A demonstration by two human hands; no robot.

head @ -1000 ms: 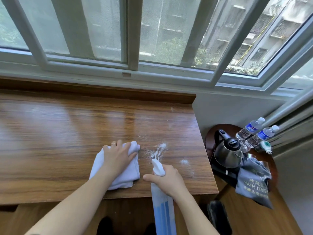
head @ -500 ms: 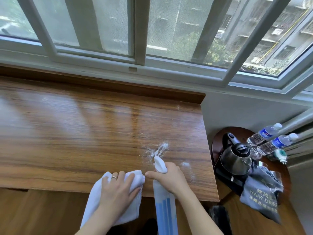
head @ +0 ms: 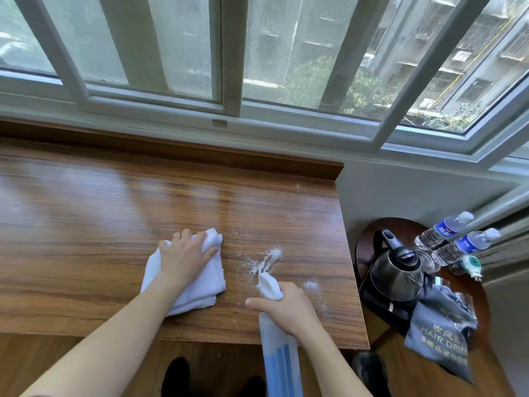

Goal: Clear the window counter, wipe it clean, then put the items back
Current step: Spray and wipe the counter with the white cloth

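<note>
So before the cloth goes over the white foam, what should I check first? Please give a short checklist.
1. White folded cloth flat under left hand: ok.
2. White foam patches on brown wooden counter not wiped yet: not ok.
3. Path from cloth to foam free: ok.
4. Blue-and-white spray bottle gripped by right hand: ok.
5. Nozzle off the foam: cannot tell.

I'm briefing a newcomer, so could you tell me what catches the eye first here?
White foam is splashed on the wooden counter near its right end. The left hand presses a white cloth beside it, while the right hand grips a spray bottle.
</note>
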